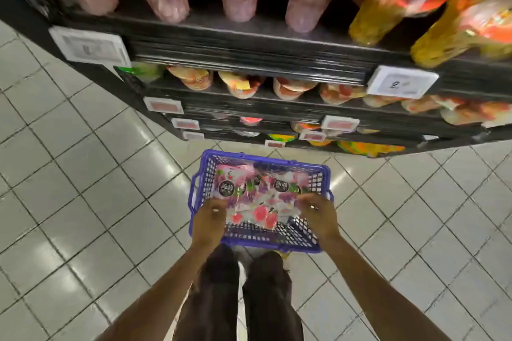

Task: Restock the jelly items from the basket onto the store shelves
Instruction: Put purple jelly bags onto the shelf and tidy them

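- The tiled floor [69, 174] filled most of the view, and the task's basket stood on it, just in front of the person's legs [249, 299].
- The dark store shelves [249, 44] rose beyond the basket. Tall jelly tubes [238, 5] stood on the top tier and rows of jelly cups [291, 88] on the tiers below, all blurred.
- The blue basket [266, 238] sat near the foot of the shelves and held several clear bags of pink and white jellies.
- The jelly pack [260, 212] lay nearest the person, on top of the other packs [235, 183], and was not yet lifted out.
- The step in hand looked like the pick-up, taking one pack out of the basket before shelving it.
- The left hand [209, 219] was curled over the pack's left edge, its fingers bent and apparently pinching the wrapper.
- The right hand [317, 213] did the same at the right edge, fingers bent down onto the plastic. Blur hid how firm either grip was.
- The next move would likely call for lifting the pack level with both hands, clear of the basket rim, and finding the tier with matching stock.
- A white price tag [401, 81] on the shelf edge was too smeared to tell which product belonged there.
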`<state>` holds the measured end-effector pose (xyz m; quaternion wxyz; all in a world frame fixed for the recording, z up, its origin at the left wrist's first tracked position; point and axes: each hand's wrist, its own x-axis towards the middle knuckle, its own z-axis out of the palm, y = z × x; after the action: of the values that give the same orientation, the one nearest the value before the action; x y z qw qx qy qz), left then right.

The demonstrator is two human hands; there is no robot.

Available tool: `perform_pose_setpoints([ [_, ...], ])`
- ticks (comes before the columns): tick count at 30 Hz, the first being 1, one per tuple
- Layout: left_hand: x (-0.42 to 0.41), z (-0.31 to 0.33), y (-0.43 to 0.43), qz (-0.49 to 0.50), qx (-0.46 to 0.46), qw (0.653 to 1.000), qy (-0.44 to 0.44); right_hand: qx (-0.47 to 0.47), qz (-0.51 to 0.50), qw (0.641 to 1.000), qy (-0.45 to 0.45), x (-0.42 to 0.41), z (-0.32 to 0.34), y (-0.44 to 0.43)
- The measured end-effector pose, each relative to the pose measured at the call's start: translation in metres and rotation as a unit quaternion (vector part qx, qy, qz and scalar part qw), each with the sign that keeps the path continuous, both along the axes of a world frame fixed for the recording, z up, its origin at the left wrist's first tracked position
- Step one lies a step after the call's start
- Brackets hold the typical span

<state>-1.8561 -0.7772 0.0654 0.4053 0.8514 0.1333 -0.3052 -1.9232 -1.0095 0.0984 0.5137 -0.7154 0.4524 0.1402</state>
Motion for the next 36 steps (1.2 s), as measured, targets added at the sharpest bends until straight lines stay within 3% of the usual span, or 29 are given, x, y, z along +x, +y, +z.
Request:
perform_pose_setpoints([
  [5,-0.007,-0.118,0.008,-0.051,0.034,0.996,0.064,0.017,0.027,0.999,0.038,0.000,-0.124,0.012],
  [12,0.014,-0.259,0.032,-0.161,0.081,0.983,0.035,0.020,0.090,0.988,0.125,0.028,-0.280,0.045],
  [17,0.013,-0.320,0.027,-0.073,0.061,0.992,0.078,0.046,0.018,0.983,0.175,0.052,-0.357,0.073],
  [21,0.004,-0.341,0.018,0.002,0.094,0.994,0.058,-0.024,0.060,0.982,0.177,0.057,-0.377,0.090],
  [24,0.002,-0.342,0.008,-0.022,0.136,0.989,0.046,-0.077,0.144,0.969,0.183,0.052,-0.376,0.089],
  [27,0.003,-0.341,0.004,-0.046,0.159,0.984,0.063,-0.020,0.134,0.976,0.168,0.050,-0.372,0.080],
  [31,0.008,-0.338,0.005,0.022,0.104,0.987,0.124,0.007,0.068,0.990,0.122,0.041,-0.359,0.075],
  [36,0.000,-0.340,0.000,0.071,0.072,0.988,0.118,0.046,0.036,0.992,0.111,0.036,-0.338,0.085],
])
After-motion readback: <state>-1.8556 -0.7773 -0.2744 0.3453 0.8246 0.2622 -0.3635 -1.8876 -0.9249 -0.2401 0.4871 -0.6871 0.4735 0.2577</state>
